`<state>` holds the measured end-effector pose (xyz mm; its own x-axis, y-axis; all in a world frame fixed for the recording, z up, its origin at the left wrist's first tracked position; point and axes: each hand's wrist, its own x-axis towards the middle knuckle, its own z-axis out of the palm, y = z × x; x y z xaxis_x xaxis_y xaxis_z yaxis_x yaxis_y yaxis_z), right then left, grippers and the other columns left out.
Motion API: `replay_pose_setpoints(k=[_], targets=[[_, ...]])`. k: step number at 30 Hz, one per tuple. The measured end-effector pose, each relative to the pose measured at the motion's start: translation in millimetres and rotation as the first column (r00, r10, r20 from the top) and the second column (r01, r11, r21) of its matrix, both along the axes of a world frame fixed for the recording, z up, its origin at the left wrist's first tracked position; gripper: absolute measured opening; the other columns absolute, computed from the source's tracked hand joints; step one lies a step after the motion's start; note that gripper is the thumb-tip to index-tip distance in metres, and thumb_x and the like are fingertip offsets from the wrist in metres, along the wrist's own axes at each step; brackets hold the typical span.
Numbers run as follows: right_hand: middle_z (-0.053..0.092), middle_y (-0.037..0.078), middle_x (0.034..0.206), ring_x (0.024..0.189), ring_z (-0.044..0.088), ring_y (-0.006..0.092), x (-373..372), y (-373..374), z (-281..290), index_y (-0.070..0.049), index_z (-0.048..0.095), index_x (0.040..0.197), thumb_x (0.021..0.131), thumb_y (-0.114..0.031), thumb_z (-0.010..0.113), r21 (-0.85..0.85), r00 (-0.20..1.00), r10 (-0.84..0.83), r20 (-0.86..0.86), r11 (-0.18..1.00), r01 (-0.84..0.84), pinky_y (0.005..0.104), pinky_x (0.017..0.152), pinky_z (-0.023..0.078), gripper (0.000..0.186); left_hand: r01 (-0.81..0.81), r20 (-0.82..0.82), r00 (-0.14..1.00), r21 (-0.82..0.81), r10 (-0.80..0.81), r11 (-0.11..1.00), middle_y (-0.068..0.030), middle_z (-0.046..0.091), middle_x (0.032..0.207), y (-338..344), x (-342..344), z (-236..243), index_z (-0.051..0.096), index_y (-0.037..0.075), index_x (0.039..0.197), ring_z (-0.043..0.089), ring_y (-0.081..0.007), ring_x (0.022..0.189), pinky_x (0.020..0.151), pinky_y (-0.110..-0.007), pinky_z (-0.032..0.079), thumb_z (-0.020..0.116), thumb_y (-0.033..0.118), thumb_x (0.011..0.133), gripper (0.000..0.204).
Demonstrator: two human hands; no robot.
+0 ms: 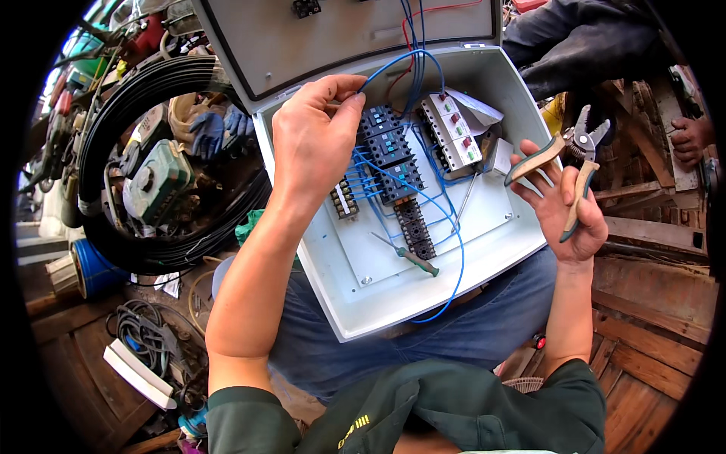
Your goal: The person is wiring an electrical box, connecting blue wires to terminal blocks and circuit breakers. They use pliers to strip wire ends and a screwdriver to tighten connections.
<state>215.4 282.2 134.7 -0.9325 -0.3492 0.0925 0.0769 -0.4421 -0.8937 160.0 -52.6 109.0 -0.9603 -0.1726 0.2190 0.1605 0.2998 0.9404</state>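
Grey lid [340, 47] cut off at top, blue wire [414, 52] partly hidden by left fingers [349, 111]

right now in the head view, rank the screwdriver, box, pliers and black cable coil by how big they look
1. Box, its lid open
2. Black cable coil
3. Pliers, raised in the right hand
4. Screwdriver, lying inside the box

Blk coil [92, 166] at L side of floor [72, 371]; blue gloves [208, 135] w/in its upper-R rim, blue bucket [100, 268] nr lower-L.
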Motion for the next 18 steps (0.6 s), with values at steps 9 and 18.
replay_pose_setpoints(k=[9,18], targets=[[0.060,0.021,0.109,0.093,0.062,0.0296,-29.7,-67.4,2.1,0.002,0.055,0.100,0.076,-0.009,0.079,0.803,0.801,0.292,-0.523,0.484,0.347,0.0369,0.083,0.052,0.036,0.139,-0.014,0.990,0.304,-0.142,0.942,-0.0109,0.070,0.106,10.9,4.7,0.8,0.067,-0.006,0.119,0.074,-0.0179,0.090,0.075,-0.025,0.060,0.066,0.003,0.097,0.023],[0.052,0.021,0.120,0.110,0.056,0.0370,-22.0,-72.0,-30.6,0.002,0.048,0.140,0.073,-0.007,0.074,0.783,0.850,0.182,-0.495,0.517,0.346,0.0416,0.100,0.046,0.073,0.226,-0.034,0.972,0.407,-0.232,0.885,-0.0104,0.067,0.105,15.1,10.9,-6.4,0.063,-0.007,0.120,0.073,-0.0218,0.094,0.082,-0.028,0.061,0.070,-0.002,0.094,0.028]])
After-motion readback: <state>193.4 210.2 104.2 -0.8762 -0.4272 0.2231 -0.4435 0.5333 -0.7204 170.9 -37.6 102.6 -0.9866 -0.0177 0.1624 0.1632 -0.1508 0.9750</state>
